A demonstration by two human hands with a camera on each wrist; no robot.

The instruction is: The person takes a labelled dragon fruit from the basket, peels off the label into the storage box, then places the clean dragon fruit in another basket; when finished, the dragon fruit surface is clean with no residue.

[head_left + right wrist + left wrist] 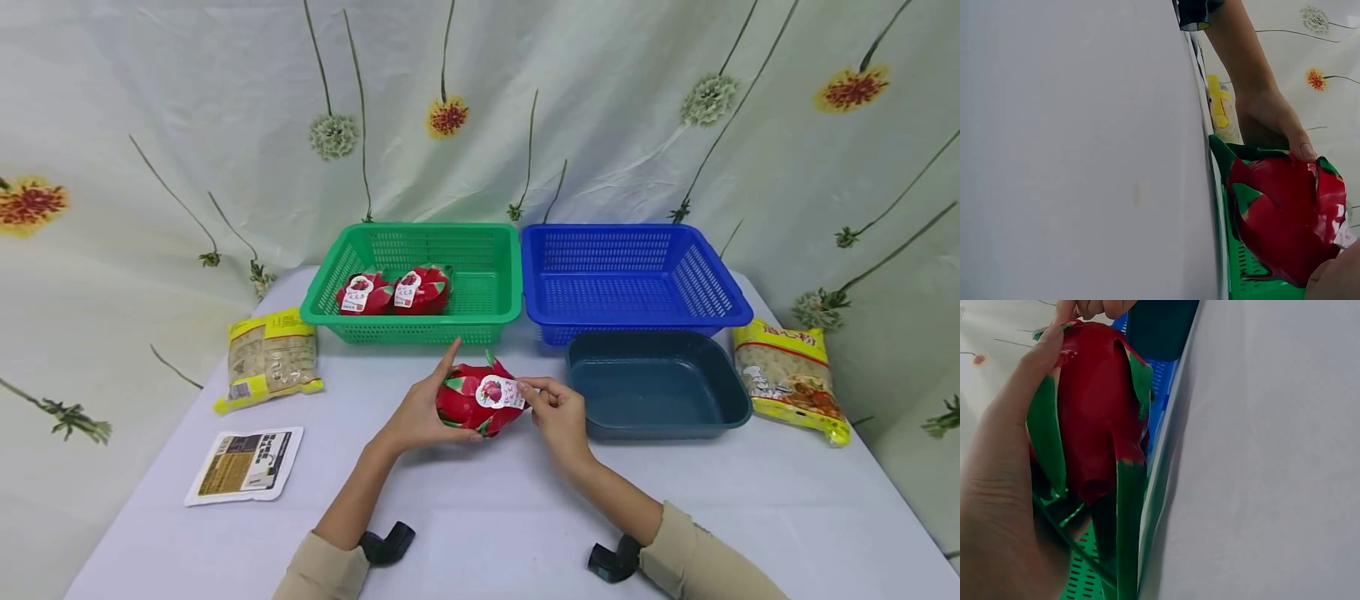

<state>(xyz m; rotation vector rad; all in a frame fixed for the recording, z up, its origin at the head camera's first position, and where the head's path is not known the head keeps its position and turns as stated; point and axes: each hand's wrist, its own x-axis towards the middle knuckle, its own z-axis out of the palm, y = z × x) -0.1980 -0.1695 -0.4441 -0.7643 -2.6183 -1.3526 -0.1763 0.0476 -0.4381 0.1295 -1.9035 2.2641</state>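
Note:
A red dragon fruit [463, 407] with green-tipped scales is held above the white table, in front of the baskets. My left hand [420, 414] grips it from the left, thumb on the near side. On its upper face is a white label [497, 391] with a fruit picture. The right hand [562, 421] pinches the label's right end between thumb and index finger. In the right wrist view a corner of the label [1344, 236] stands off the skin beside that hand. Two more labelled dragon fruits [422, 292] lie in the green basket [487, 320].
A blue basket [637, 320] adjoins the green one, with a dark teal tub [660, 429] before it. Yellow food bags lie at left [272, 358] and right [787, 371]. A flat white packet [243, 467] lies at the front left. A flowered cloth hangs behind.

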